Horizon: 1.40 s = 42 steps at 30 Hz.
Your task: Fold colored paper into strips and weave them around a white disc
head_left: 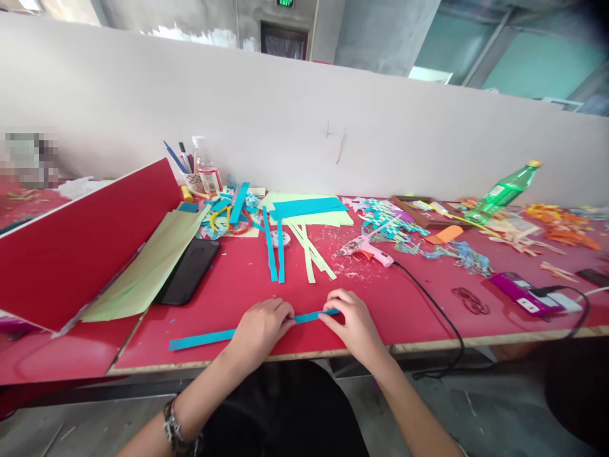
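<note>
A long blue paper strip (202, 341) lies slantwise near the front edge of the red table. My left hand (264, 327) is closed over the strip's middle, fingers bent down onto it. At the strip's right end, my right hand (349, 317) pinches it between thumb and fingers. Just beyond my hands lie two more blue strips (281, 254) and several pale green strips (308, 254). A pink glue gun (368, 249) rests to the right of these, its black cord trailing off the table's front.
A black phone (190, 270) and green paper sheets (143, 273) lie left, beside a red upright panel (95, 235). Scissors (221, 219) sit among scraps at the back. Rightward are a green bottle (504, 193), rubber bands (470, 301) and a purple power strip (523, 295).
</note>
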{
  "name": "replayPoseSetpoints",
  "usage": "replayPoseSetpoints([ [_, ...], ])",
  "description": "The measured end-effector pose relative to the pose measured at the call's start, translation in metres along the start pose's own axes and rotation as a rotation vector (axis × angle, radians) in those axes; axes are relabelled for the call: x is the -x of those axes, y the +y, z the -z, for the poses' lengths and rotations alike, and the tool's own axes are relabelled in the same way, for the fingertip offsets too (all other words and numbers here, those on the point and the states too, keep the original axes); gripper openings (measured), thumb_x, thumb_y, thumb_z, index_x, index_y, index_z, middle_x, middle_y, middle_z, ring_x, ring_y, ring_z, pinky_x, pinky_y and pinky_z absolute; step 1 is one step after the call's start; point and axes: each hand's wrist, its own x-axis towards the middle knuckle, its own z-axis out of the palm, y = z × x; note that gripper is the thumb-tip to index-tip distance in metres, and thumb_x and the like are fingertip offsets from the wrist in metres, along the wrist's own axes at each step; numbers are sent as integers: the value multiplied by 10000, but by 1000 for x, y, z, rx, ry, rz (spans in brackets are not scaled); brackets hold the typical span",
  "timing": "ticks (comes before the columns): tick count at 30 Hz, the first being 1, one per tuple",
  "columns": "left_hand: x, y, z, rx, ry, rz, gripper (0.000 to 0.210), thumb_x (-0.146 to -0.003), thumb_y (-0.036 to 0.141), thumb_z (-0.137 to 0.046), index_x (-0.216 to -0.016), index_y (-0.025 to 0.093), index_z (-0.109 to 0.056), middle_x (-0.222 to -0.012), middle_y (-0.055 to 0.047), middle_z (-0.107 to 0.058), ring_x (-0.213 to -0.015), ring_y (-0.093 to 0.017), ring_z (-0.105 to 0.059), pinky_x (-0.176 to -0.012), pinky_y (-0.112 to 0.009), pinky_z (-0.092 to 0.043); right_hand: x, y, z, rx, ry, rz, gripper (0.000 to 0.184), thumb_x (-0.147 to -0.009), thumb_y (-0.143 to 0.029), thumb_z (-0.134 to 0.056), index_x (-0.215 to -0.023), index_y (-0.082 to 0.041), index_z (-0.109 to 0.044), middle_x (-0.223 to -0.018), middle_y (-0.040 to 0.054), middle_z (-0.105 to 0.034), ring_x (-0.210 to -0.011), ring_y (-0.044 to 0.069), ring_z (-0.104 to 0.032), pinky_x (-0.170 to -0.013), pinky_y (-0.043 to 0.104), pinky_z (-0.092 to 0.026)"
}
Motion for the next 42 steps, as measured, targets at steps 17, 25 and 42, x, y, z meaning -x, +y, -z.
replayPoseSetpoints([
  [17,33,-32,7,-107,48,13,102,-819,265,-444,-828,206,-527,-795,6,-599,-720,-147,-565,-650,-252,-396,2,20,11,-53,-13,-70,72,-760,-206,-491,-692,-186,-504,-862,47,-528,-830,178,-501,-747,309,-408],
  [25,65,-65,15,-88,66,60,152,-834,269,-405,-881,204,-535,-876,-19,-606,-800,-156,-562,-727,-271,-403,2,26,16,-105,-37,-98,39,-748,-193,-493,-712,-187,-480,-841,39,-488,-832,168,-502,-767,309,-407],
  [42,58,-67,23,-124,45,-46,184,-832,209,-370,-867,193,-550,-867,-36,-573,-795,-150,-544,-729,-260,-400,-18,-22,-11,-103,-205,282,263,-799,-261,-493,-1061,-276,-520,-1008,30,-542,-959,172,-479,-832,316,-406],
])
